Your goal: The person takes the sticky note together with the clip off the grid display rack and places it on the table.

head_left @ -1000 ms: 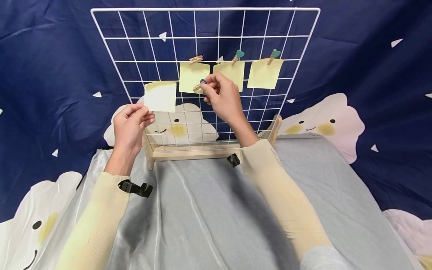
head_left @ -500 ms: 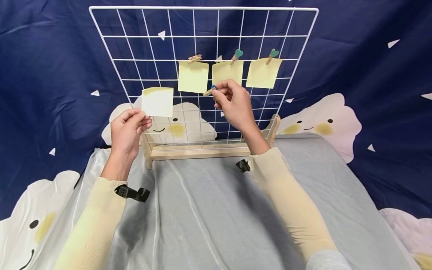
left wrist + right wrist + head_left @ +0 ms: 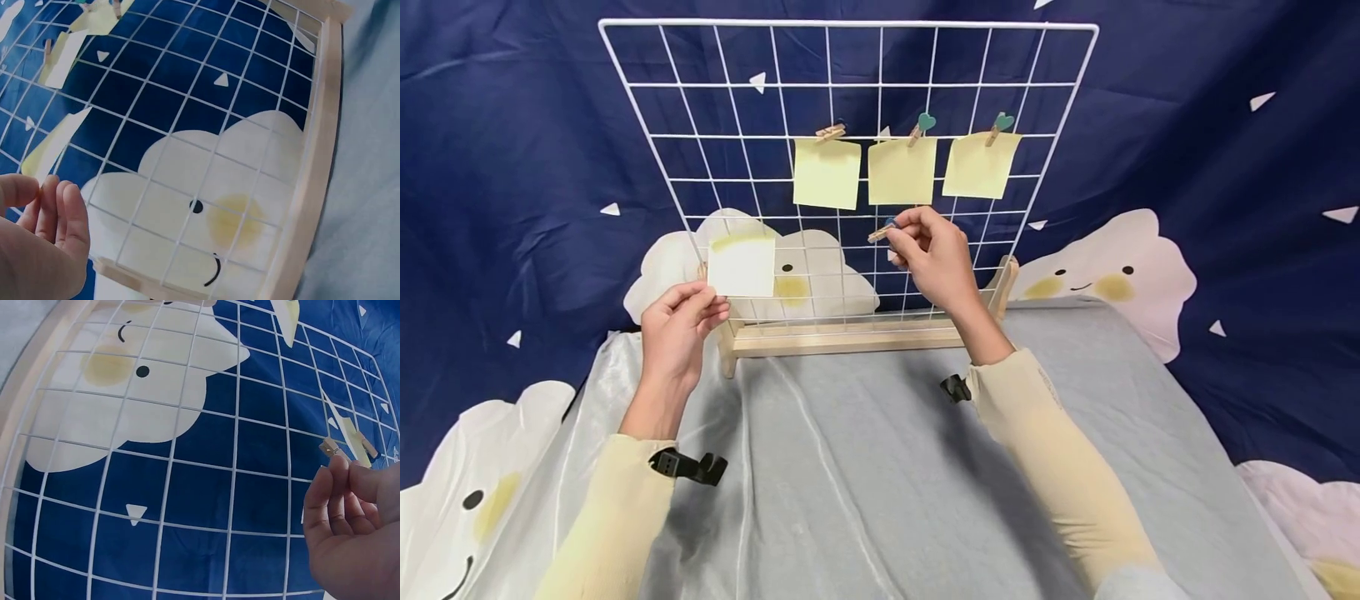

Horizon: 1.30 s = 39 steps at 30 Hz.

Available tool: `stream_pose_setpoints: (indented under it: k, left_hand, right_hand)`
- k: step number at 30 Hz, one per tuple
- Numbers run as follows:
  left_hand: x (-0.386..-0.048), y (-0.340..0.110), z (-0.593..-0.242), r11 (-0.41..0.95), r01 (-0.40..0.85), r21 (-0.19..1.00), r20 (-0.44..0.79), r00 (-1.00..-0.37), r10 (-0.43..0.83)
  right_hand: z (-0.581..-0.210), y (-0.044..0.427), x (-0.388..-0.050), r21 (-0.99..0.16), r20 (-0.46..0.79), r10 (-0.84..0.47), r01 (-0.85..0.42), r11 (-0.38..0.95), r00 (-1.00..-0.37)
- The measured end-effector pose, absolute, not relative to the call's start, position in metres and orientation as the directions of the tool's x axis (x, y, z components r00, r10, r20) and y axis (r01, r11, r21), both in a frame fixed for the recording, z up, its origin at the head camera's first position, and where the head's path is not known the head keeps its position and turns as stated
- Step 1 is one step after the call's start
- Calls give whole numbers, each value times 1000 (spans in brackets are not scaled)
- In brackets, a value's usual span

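My left hand (image 3: 677, 333) pinches the lower left corner of a pale yellow sticky note (image 3: 741, 265), held in front of the lower left of a white wire grid (image 3: 880, 84). In the left wrist view that sticky note (image 3: 57, 144) appears nearly edge-on. My right hand (image 3: 938, 257) pinches a small wooden clothespin (image 3: 880, 233) with a blue piece on it, below the middle hanging note. In the right wrist view the clothespin (image 3: 329, 447) pokes out beyond the fingertips. Three notes hang in a row on the grid: a left note (image 3: 827, 173), a middle note (image 3: 902, 172) and a right note (image 3: 982, 167), each under a clothespin.
The grid stands upright in a wooden base (image 3: 850, 337) on a grey cloth (image 3: 850, 467). Behind it hangs a dark blue curtain (image 3: 512, 208) with cloud faces and white triangles. Green hearts (image 3: 927, 122) top two of the clothespins.
The left hand has lowered the sticky note along the grid. The right hand, with the clothespin, has moved down and to the right, uncovering the middle note. The hanging notes stay put.
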<state>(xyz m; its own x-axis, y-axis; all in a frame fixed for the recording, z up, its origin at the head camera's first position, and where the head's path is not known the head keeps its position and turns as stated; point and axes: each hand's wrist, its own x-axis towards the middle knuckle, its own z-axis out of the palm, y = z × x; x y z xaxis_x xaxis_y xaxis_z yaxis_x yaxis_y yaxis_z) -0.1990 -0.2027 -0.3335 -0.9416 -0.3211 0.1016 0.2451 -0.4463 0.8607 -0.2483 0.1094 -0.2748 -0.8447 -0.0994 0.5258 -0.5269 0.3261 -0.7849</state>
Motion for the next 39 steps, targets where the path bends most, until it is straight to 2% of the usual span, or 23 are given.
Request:
stream_pose_setpoints:
  k: [12,29,39]
  left_hand:
    - [-190,-211,-349,-468,228,854,59,-936,-348]
    - [-181,-219,-374,-483,211,850,5,-920,-392]
    - [-175,-223,-386,-482,196,854,-23,-911,-411]
  right_hand:
    - [-293,126,-241,-797,531,-66,-525,299,-845]
    - [-327,171,-232,-856,449,-12,-434,280,-894]
    - [-342,187,-225,-893,410,41,-392,222,-911]
